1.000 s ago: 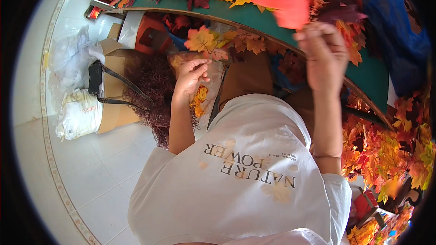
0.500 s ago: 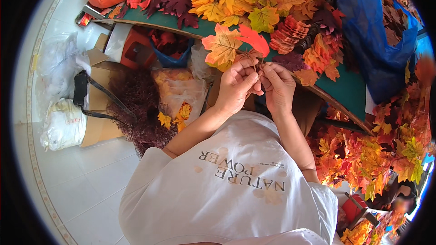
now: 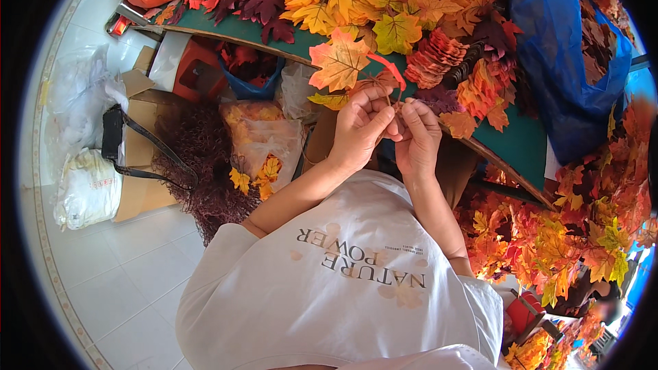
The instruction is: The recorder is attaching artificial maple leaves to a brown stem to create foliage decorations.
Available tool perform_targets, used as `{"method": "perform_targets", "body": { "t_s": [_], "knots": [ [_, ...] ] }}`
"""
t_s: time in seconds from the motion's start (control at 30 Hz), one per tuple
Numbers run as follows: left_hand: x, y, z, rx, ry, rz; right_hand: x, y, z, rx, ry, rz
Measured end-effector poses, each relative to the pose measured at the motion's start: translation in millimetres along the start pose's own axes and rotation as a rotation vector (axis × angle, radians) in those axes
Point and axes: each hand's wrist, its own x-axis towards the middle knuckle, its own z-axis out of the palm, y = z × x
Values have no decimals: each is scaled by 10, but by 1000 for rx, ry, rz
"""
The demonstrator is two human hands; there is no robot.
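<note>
Just in front of the green table edge, my two hands meet. My left hand (image 3: 364,128) is closed on a brown stem that carries an orange-yellow artificial maple leaf (image 3: 340,62) and a yellow leaf (image 3: 329,101) below it. Beside them a red leaf (image 3: 391,68), seen nearly edge-on, rises above my fingers. The fingertips of my right hand (image 3: 419,138) pinch together close to the left ones, around the stem's thin lower part. My fingers hide what exactly lies between the right fingertips.
Piled artificial leaves (image 3: 356,0) cover the green table (image 3: 510,133). A stack of red leaves (image 3: 434,59) and a blue bag (image 3: 552,48) lie to the right. Under the table sit a clear bag of leaves (image 3: 264,137), dark purple twigs (image 3: 185,157) and a cardboard box (image 3: 147,188).
The red leaf has turned from showing its broad side to nearly edge-on. My hands remain together, with the right fingertips shifted slightly. The whole view has moved a little.
</note>
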Motion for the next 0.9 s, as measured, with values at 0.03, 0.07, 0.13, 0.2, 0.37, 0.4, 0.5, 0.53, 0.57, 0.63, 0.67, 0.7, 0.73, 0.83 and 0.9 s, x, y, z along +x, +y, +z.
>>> {"method": "perform_targets", "body": {
  "t_s": [0.03,0.07,0.13,0.2,0.37,0.4,0.5,0.53,0.57,0.63,0.67,0.7,0.73,0.83,0.9],
  "knots": [
    [7,-1,1,-3,-1,9,12,21,-20,-22,-9,-16],
    [9,-2,2,-4,-1,6,20,31,-35,-45,-18,-32],
    [10,-4,4,16,-18,9,16,16,4,-7,43,-19],
    [-1,-18,21,19,3,-9,19,6,15,30,102,-5],
    [26,-38,12,10,13,0,35,13,12,23,37,-17],
    [28,-42,11,6,11,3,39,17,0,22,39,-16],
    [42,-52,4,-6,14,7,57,54,-43,4,45,-26],
    [48,-56,2,-13,15,9,56,70,-48,-6,36,-42],
    [52,-55,3,-14,16,7,54,81,-46,-16,27,-57],
    [62,-49,13,-35,9,33,55,78,-24,18,35,-35],
    [61,-49,15,-37,10,32,57,75,-12,53,42,-13],
    [57,-50,16,-20,23,18,60,77,-4,51,43,-12],
    [53,-51,15,-4,35,3,58,83,1,76,64,8],
    [71,-49,6,28,24,31,65,80,18,105,78,33],
    [75,-48,5,25,31,27,65,89,27,111,72,39]
  ]
}}
